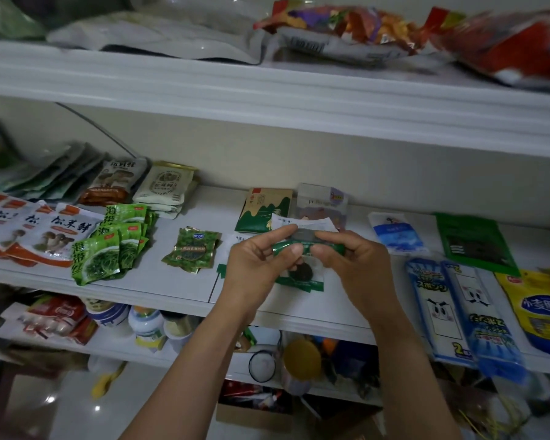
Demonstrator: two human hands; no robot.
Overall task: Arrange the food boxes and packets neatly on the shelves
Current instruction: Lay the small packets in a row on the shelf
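Both my hands hold a small green-and-clear packet (302,276) with a dark round thing inside, just above the middle shelf (178,287). My left hand (261,265) pinches its green top edge at the left. My right hand (346,255) pinches the same edge at the right. White papers (302,223) lie on the shelf behind my fingers. A small stack of green foil packets (191,250) lies to the left of my hands. Further left, green seaweed packets (115,246) lean in a row beside white-and-orange mushroom packets (29,236).
A green-and-tan box (264,209) and a clear packet (323,201) stand behind my hands. To the right lie a blue-white pouch (397,233), a dark green bag (475,242), blue sponge packs (458,306) and a yellow bag (540,309). Snack bags (346,27) fill the top shelf; jars (146,325) sit below.
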